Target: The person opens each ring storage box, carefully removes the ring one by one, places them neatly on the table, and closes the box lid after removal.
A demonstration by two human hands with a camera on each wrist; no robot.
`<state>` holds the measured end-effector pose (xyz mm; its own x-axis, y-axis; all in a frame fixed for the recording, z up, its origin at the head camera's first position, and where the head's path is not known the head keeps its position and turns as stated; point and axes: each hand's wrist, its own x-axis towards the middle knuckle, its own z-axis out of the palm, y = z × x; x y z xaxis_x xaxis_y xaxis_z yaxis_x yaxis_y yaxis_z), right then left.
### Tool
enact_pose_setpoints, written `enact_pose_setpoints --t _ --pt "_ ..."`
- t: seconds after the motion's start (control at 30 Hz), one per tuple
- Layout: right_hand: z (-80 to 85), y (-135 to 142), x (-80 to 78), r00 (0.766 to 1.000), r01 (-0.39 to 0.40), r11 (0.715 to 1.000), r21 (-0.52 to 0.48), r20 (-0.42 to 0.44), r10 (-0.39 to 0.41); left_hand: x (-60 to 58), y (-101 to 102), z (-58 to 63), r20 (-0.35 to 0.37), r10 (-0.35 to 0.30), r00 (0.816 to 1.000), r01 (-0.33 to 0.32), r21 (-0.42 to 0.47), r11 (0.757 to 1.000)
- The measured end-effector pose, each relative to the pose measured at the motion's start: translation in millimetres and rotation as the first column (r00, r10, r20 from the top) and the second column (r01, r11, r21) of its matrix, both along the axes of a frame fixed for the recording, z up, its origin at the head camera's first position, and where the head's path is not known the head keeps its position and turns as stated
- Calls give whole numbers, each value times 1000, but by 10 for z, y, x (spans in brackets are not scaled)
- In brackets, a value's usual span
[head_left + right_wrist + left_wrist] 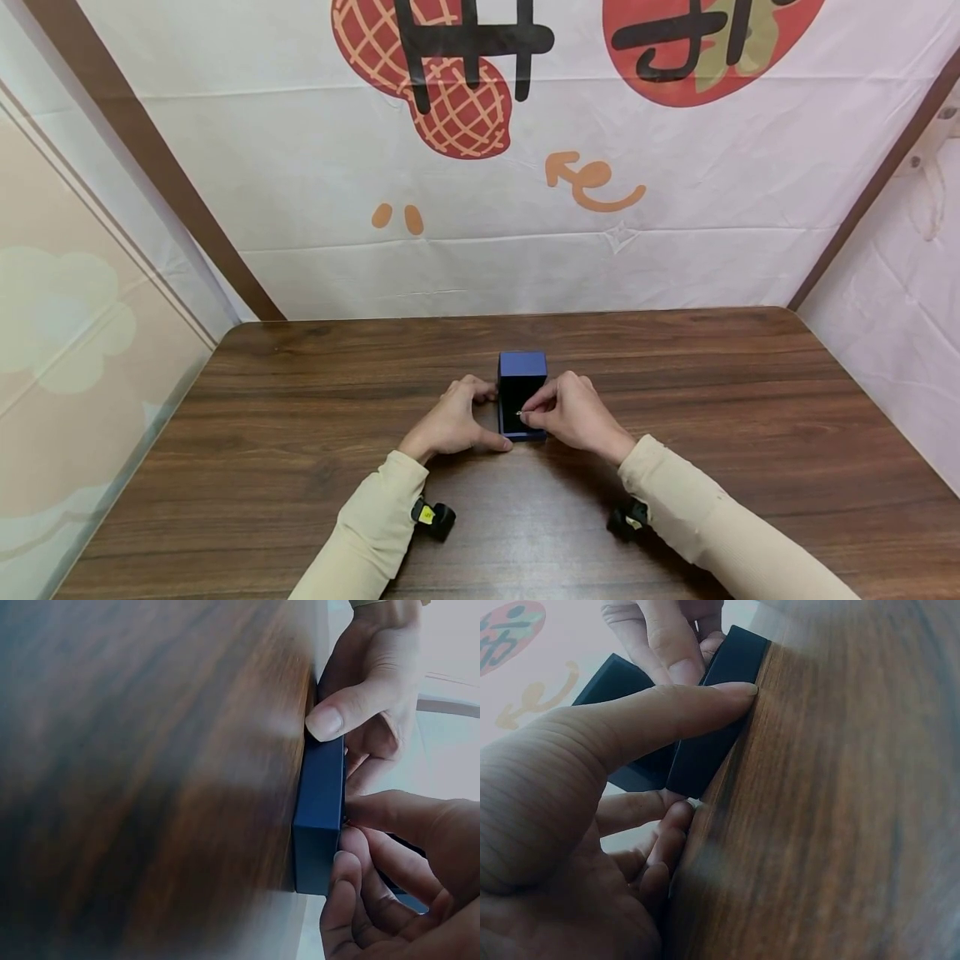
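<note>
A small blue jewellery box (522, 364) stands on the table with its lid raised and a black lining inside. My left hand (455, 421) holds the base from the left, its thumb along the front wall and its fingers round the side. In the left wrist view, that thumb (682, 712) lies across the box base (712, 742). My right hand (573, 412) reaches in from the right, thumb and index finger pinching a tiny shiny piece of jewellery (518, 412) at the lining. The right wrist view shows those fingertips (364, 810) right at the rim; they hide the piece there.
The brown wooden table (300, 392) spreads out around the box. Behind it hangs a white printed cloth (315, 275). A strapped black wrist camera (435, 518) sits under the left forearm, another wrist camera (628, 521) under the right.
</note>
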<state>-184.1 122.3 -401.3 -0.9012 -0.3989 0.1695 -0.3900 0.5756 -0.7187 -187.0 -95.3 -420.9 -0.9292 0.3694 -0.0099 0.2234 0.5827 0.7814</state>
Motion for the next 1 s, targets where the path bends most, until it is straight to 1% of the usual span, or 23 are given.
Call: enact_pose_setpoints --t 0.1,0.27,0.47,0.57,0.67,0.73,0.87,1.0 --pt "-4 2 -2 1000 -24 1000 -13 -5 24 1 -6 -4 1 1 1000 -1 3 1000" --pt "-11 16 -8 996 -83 996 -46 24 84 2 -8 -4 -2 -5 1000 5 10 1000" --pt "0 53 -17 982 -126 986 -113 124 139 4 -5 0 -15 -6 1000 6 5 1000" --pt "54 66 -3 972 -126 982 -140 181 151 6 -4 3 -15 -1 1000 1 6 1000" --pt "120 82 20 963 -130 980 -153 217 161 5 -4 0 -23 1 1000 -1 4 1000" --pt "148 94 39 959 -146 976 -161 218 180 3 -6 -6 -29 1 1000 -1 1 1000" --pt "165 111 98 952 -203 963 -177 193 236 0 -6 -4 -33 -1 999 1 1 1000" --pt "152 111 174 949 -269 955 -128 133 285 4 -5 5 -27 -2 1000 2 1 1000"
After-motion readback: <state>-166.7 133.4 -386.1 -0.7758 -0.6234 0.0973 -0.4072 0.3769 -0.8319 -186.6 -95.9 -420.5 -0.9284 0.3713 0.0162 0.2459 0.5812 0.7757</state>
